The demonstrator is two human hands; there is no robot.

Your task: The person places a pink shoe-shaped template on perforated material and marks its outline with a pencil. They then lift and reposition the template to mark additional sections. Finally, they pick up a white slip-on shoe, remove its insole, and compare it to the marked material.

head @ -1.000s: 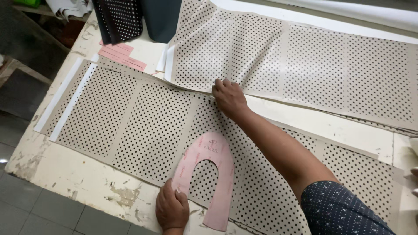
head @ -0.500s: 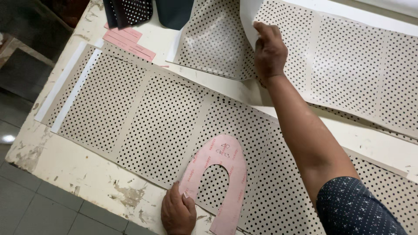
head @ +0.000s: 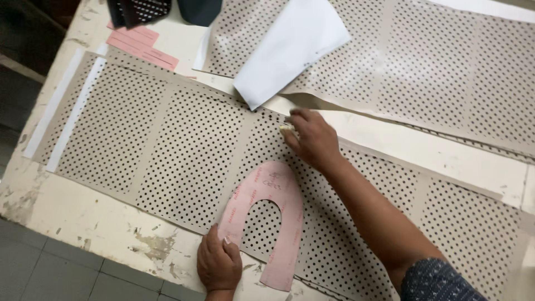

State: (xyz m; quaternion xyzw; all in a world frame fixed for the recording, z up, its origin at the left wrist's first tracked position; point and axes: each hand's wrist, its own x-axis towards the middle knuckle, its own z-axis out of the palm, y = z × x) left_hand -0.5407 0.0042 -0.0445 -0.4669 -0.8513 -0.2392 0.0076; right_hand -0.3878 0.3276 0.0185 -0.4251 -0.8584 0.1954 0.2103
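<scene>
Worn and paint-chipped, the pale bench (head: 83, 223) carries two long perforated beige sheets laid side by side, the nearer sheet (head: 167, 139) running from upper left down toward the lower right, the farther sheet (head: 423, 61) lying behind it with one corner folded over so its white underside (head: 290, 50) shows. On the nearer sheet rests a pink horseshoe-shaped template (head: 267, 217), its closed arch pointing away from the person and its two legs running back toward the bench's near edge, so its long axis lies roughly front to back, tilted a little to the right. The left hand (head: 218, 262) sits at the near edge with fingers pressed flat on the foot of the template's left leg, pinning it down rather than gripping it. The right hand (head: 313, 136) is out beyond the arch, up and to the right of the template and apart from it, fingers curled around a small pale object (head: 287, 127) at the fingertips; what that object is cannot be told. Of the two hands, the left is on the template, the right the nearer to its arch. A few pink strips (head: 142, 44) and dark perforated pieces (head: 139, 8) lie at the far left corner.
</scene>
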